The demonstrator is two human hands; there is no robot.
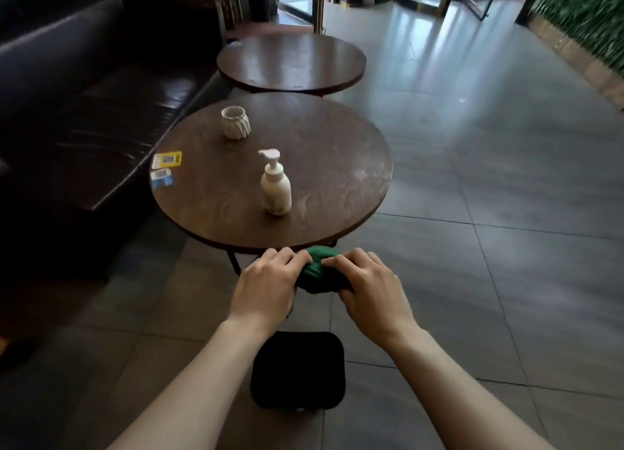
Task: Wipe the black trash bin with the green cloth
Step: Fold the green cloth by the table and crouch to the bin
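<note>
The green cloth [319,269] is bunched up between both my hands, held in the air just in front of the near round table's edge. My left hand [266,285] grips its left side and my right hand [369,289] grips its right side, fingers curled over it. The black trash bin [299,370] stands on the floor below my wrists, seen from above as a dark rounded square. Neither hand nor the cloth touches the bin.
A round wooden table [337,165] ahead carries a white pump bottle [275,184], a white ribbed cup [235,122] and two small cards [165,169]. A second round table [292,62] stands behind. A dark leather sofa [77,88] lines the left. Grey tiled floor spreads right.
</note>
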